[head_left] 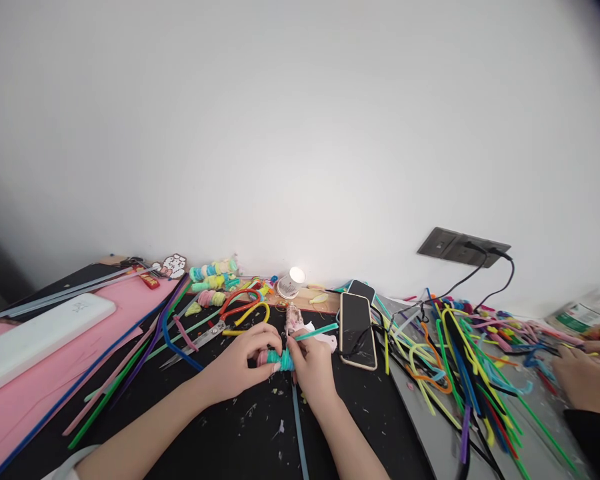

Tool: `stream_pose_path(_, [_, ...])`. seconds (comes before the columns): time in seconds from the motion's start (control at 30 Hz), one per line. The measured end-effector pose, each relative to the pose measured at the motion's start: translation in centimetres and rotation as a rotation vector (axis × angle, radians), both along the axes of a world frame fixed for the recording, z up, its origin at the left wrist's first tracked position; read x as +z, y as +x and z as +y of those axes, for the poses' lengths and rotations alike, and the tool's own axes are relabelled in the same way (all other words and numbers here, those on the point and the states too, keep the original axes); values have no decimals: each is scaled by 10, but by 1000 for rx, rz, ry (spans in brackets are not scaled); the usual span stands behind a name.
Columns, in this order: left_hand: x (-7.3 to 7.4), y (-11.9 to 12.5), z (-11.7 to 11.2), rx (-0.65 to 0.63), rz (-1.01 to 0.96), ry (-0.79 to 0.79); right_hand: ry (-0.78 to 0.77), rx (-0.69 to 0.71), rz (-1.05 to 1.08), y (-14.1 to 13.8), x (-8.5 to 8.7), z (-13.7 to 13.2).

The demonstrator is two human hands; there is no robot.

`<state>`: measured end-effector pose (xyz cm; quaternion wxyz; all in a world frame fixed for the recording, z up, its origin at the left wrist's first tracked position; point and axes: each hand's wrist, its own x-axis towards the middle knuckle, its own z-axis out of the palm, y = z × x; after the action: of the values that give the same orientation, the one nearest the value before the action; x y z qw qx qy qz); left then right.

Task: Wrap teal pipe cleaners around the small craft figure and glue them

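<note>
Pipe-cleaner coil (285,361), pink at left end, teal at right, up between both hands over the black desk (240,440). Left hand (234,363) pinches it around the pink end, thumb below, fingers curled over. Right hand (314,365) closed at the teal end, thumb and fingers pressed together where a teal strip (324,330) sticks out toward the phone (358,330); exact fingertip contact partly hidden. Should be very light, fuzzy, soft outside, springy from wire inside; not slippery, hard to break. Likely to squash or uncoil if gripped hard mid-body, so best held lightly by the wound ends, strip taken close to the coil. Loose strip probably bends easily and keeps its bend. Scissors (215,331) near the left hand, blades sharp-looking.
</note>
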<state>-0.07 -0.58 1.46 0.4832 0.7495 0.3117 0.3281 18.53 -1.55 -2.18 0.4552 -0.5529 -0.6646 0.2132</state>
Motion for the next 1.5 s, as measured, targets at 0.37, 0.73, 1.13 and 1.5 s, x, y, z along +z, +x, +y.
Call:
stream_pose_path(0.37, [-2,-1,0,1,-6,2,16,2,11,0,1,0])
stream_pose_path(0.73, [3,-1,-1,-7,20,10,-20,12,5,-1,5,-4])
stream_pose_path(1.13, [3,-2,-1,-7,46,41,-25,24,4,-2,15,-6])
stream_pose_path(1.5, [-2,-1,-1,11,20,72,-11,-17,25,0,4,-1])
